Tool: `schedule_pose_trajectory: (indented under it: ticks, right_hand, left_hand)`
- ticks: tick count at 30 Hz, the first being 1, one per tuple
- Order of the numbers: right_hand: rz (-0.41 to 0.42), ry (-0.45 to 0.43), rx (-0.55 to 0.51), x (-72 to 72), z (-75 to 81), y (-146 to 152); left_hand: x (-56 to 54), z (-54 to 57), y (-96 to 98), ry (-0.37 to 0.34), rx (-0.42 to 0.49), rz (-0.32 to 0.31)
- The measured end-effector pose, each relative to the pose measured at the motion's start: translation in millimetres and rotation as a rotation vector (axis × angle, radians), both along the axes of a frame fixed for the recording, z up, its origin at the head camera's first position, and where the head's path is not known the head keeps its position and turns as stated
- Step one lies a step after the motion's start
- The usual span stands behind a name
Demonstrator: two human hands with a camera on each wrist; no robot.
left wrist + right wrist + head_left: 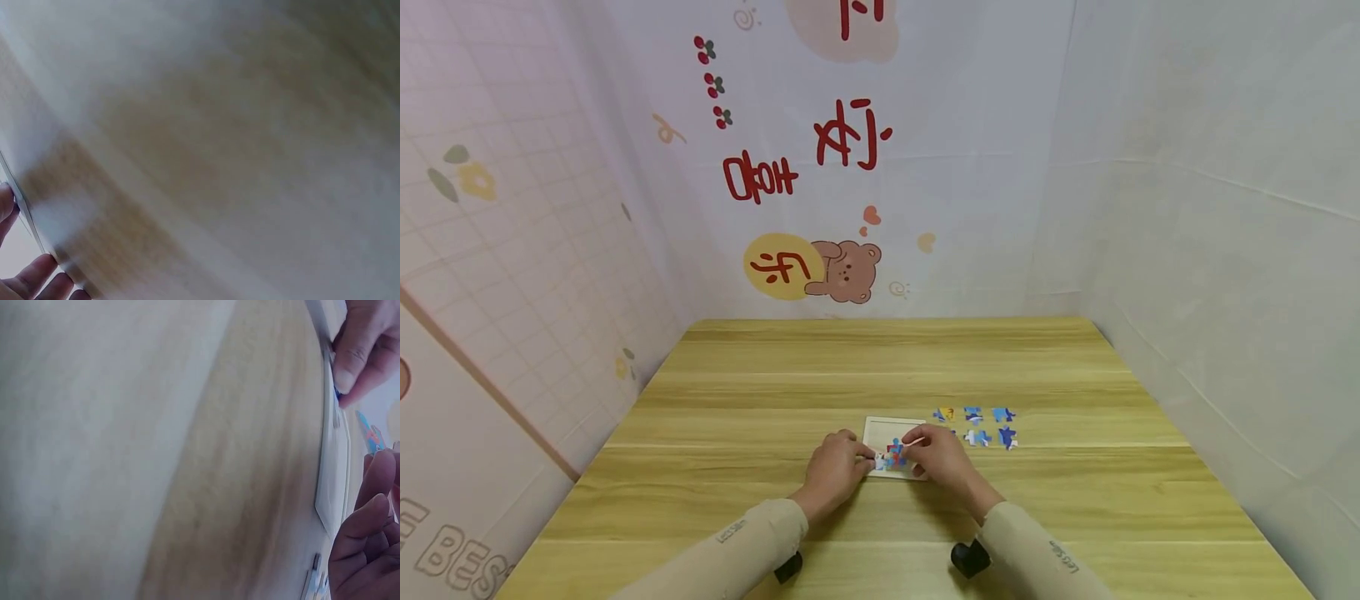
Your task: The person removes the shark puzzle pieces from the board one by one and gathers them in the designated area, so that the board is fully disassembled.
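Note:
A shallow white puzzle tray point(877, 429) lies on the wooden table, with a few joined jigsaw pieces point(881, 462) in its near left corner. My left hand point(835, 468) grips the tray's left edge, thumb and fingertips right beside those pieces. From the right, my right hand point(943, 457) reaches over the tray. Its thumb and index finger pinch a blue and red jigsaw piece point(372, 433), raised above the tray in the right wrist view. In the left wrist view only the left fingers point(39, 272) show, along the tray's edge.
Several loose jigsaw pieces point(977, 437), blue, white and yellow, lie in two rows right of the tray; the right hand partly covers one. The wooden table point(760, 375) meets printed cloth walls point(970, 233) at the back and sides.

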State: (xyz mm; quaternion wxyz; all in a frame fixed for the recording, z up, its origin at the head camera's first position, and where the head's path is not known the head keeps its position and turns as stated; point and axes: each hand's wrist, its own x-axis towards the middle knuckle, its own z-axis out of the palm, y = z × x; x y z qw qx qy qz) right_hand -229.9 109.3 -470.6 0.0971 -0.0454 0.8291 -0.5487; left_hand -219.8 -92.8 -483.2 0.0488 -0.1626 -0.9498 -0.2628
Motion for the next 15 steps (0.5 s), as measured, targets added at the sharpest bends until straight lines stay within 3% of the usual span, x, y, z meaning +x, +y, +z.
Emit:
schedule_pose_trajectory:
  ticks: [15]
  right_hand:
    - [-0.157, -0.087, -0.078, -11.0, 1.0, 46]
  left_hand:
    - [2.7, 2.1, 3.9, 0.022, -0.006, 0.026]
